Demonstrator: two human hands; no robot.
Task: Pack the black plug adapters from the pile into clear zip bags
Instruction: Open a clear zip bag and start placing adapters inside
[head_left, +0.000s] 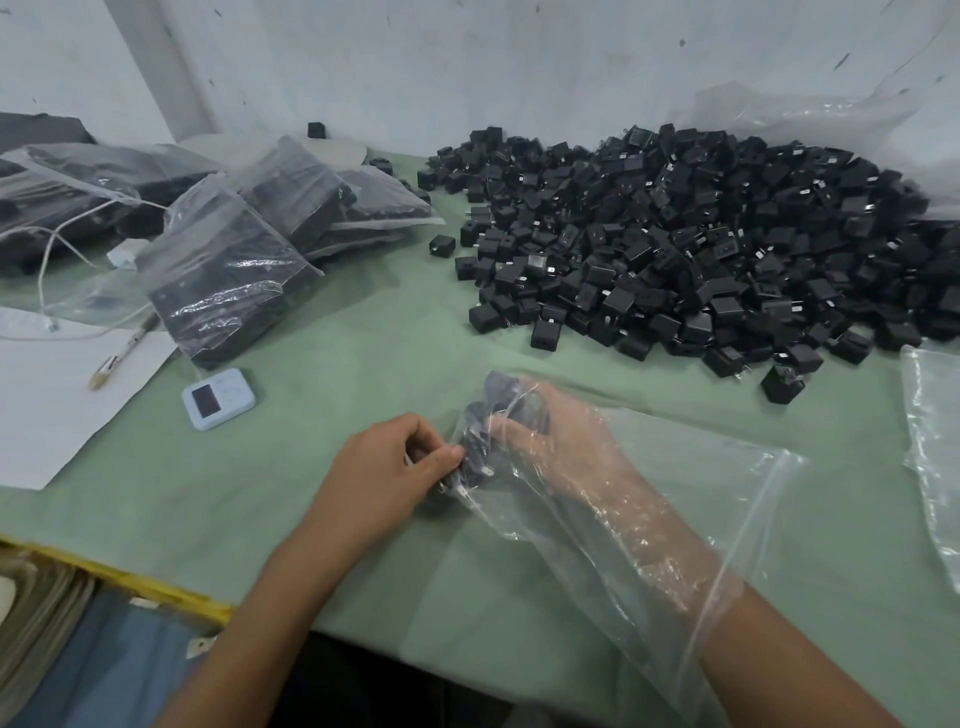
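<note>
Surface: table (337, 364) under a pale green cloth, which covers it to the near edge.
Room: white wall (415, 62) right behind the table, scuffed and flecked with dark marks.
Pile: loose black plug adapters (675, 234) heaped at 1 o'clock, against the wall, with strays spilling toward the middle.
Packed stock: filled bags (228, 270) leaning on each other at 10 o'clock.
Left side: paper sheet (47, 395) with a pen (122, 351) across it at 9 o'clock; pale blue timer (218, 399) just beside the sheet.
Right edge: spare bags (930, 441) at 3 o'clock.
Bag in work: clear zip bag (701, 483) lying near the front centre of the table.
Bag axis: long axis runs 11 to 5 o'clock, closed end pointing to 11, mouth round the forearm at 5.
Right hand (566, 441): deep inside the bag, fingers curled round the bagged adapters (511, 402) at the closed end.
Left hand (384, 467): outside the bag, thumb and fingers pinching the film at the closed end.
Prongs: a few metal blades show through the film by the left thumb.
</note>
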